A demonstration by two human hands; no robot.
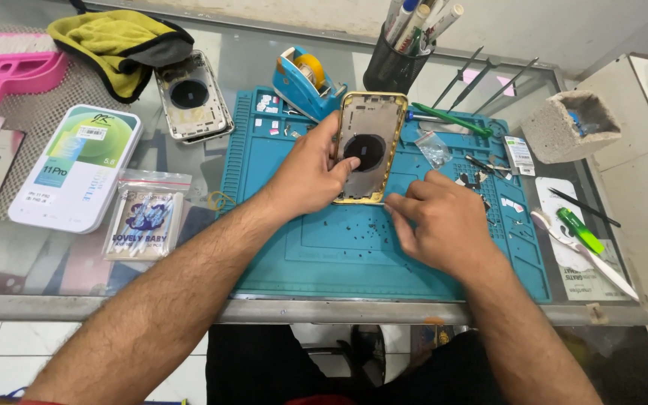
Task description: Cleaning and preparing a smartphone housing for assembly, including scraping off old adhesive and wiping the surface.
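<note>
1. A gold-edged phone housing [370, 147], inner side up with a dark round coil patch at its middle, is held on the teal repair mat [354, 255] by the left hand [310, 174], which is wrapped around its left edge with the thumb pressed on the inside
2. The right hand [436, 221] is closed in a pinch on a thin tool whose kind cannot be told, its tip at the housing's bottom-right corner
3. Dark specks are scattered over the mat at 6 o'clock from the housing
4. A second, silver housing [191, 96] lies on the glass bench [264, 60] at 9 o'clock
5. A blue tape dispenser [303, 78] and a black pen cup [391, 66] stand at 12 o'clock
6. A green-handled tool [580, 231] lies at 3 o'clock, well apart
</note>
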